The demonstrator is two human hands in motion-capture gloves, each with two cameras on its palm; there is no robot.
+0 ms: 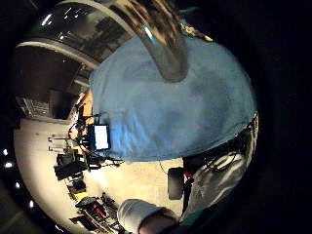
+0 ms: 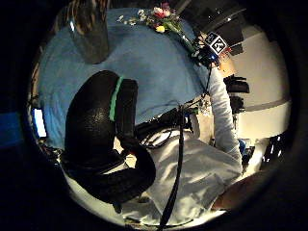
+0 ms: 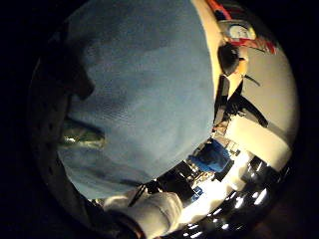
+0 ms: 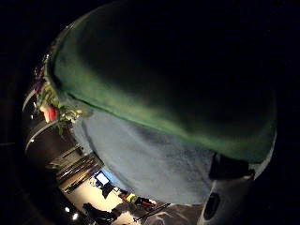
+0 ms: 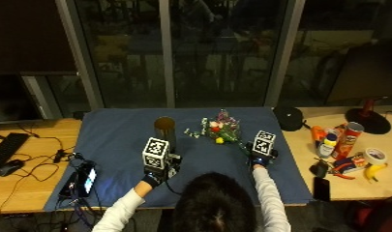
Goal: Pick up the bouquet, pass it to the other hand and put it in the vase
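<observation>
Outside, bouquet (image 5: 219, 129) lies beside vase (image 5: 164, 130) (right palm: only stems).

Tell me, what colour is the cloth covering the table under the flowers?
Blue. The cloth shows best in the outside view, beneath the bouquet.

**Dim scene, heavy fisheye on palm cams**

You're working in low light: dark windows (image 5: 215, 53) behind reflect the room. Overhead lamps show as bright dots in the left palm views. Your palm views are strongly warped with black borders. The stem (image 4: 154, 89) filling the right thumb-side view is blurred and mostly shadowed.
</observation>
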